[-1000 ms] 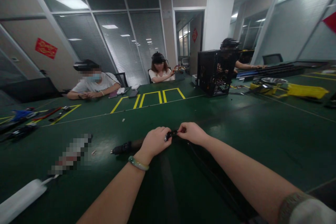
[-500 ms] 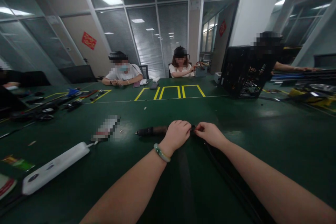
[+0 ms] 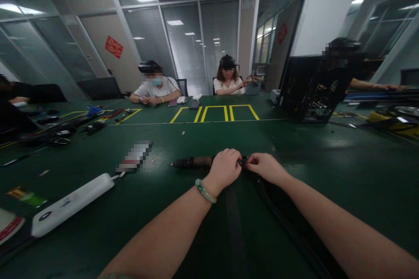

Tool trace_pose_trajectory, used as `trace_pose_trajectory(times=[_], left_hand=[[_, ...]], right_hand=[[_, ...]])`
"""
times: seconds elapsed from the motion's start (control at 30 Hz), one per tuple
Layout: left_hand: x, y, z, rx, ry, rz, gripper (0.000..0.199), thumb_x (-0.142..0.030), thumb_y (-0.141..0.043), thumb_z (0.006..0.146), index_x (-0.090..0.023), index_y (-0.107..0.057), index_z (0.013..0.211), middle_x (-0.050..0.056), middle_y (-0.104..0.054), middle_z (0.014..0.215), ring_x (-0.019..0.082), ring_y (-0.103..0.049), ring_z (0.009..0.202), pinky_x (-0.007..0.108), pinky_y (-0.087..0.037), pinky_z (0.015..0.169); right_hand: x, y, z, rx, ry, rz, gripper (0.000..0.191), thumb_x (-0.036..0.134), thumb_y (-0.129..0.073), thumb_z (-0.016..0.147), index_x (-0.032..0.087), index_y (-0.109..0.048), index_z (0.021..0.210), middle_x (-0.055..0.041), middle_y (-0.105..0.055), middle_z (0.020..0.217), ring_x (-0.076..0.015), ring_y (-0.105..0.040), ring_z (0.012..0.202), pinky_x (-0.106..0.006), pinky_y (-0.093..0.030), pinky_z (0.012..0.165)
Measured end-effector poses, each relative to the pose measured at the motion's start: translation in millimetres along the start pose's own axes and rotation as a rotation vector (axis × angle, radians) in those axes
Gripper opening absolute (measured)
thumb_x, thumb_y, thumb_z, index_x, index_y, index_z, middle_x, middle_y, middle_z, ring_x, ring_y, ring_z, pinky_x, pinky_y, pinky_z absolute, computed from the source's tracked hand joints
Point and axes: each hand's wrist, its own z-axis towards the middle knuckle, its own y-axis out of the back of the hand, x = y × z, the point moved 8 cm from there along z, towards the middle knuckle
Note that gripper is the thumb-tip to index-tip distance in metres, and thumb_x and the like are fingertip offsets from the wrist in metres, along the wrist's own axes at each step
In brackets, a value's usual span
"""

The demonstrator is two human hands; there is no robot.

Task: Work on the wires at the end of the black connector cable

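A long dark electric screwdriver (image 3: 201,162) with a brown grip lies on the green table, its narrow tip facing left. My left hand (image 3: 225,168), with a jade bangle at the wrist, is closed over its rear part. Just to the right, my right hand (image 3: 266,167) pinches at the small black rear end of the tool. Fingers cover most of what it grips, so the exact part is unclear. A thick black cable (image 3: 278,209) runs from near there toward the lower right, beside my right forearm.
On the left lie a white power strip (image 3: 75,202), a blurred-out phone (image 3: 135,157) and a green-and-gold packet (image 3: 28,196). A black computer case (image 3: 303,89) stands at the back right. Two people (image 3: 156,85) sit across the table; another is behind the case.
The whole view has shifted slightly, so things appear a little farther right. Both hands keep their places on the screwdriver; the right fingers have changed only slightly.
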Motion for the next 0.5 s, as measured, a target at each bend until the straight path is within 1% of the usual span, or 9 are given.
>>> trace_pose_trajectory(times=[0.13,0.23,0.37,0.5], left_hand=[[0,0.7,0,-0.013,-0.019,-0.024,0.01,-0.016,-0.055,0.085,-0.02,-0.058,0.092,0.003,-0.059,0.095,0.019,-0.053,0.093,0.033,-0.044,0.083],[0,1.0,0,-0.011,-0.031,-0.034,0.008,-0.018,-0.055,0.087,-0.021,-0.058,0.094,0.003,-0.06,0.096,0.019,-0.054,0.094,0.033,-0.044,0.084],[2,1.6,0,-0.013,-0.016,-0.042,0.01,-0.019,-0.057,0.088,-0.02,-0.058,0.098,0.002,-0.061,0.097,0.019,-0.055,0.094,0.033,-0.045,0.083],[3,0.7,0,-0.012,-0.019,-0.041,0.009,-0.021,-0.059,0.088,-0.02,-0.058,0.096,0.002,-0.061,0.097,0.019,-0.055,0.094,0.033,-0.045,0.083]], right_hand=[[-10,-5,2,0.056,-0.071,0.1,0.021,0.039,-0.065,0.079,0.019,-0.068,0.081,-0.001,-0.071,0.074,-0.0136,-0.061,0.058,-0.021,-0.041,0.049],[-14,-8,2,0.079,-0.094,0.154,0.022,0.039,-0.064,0.079,0.017,-0.067,0.081,-0.0017,-0.071,0.075,-0.0121,-0.059,0.055,-0.02,-0.042,0.048],[-14,-8,0,0.066,-0.093,0.153,0.024,0.04,-0.064,0.08,0.017,-0.067,0.084,-0.0022,-0.071,0.077,-0.012,-0.059,0.055,-0.02,-0.042,0.048],[-11,-3,-1,0.035,-0.085,0.091,0.022,0.04,-0.064,0.081,0.019,-0.069,0.084,-0.0014,-0.071,0.079,-0.0134,-0.062,0.058,-0.022,-0.043,0.05]])
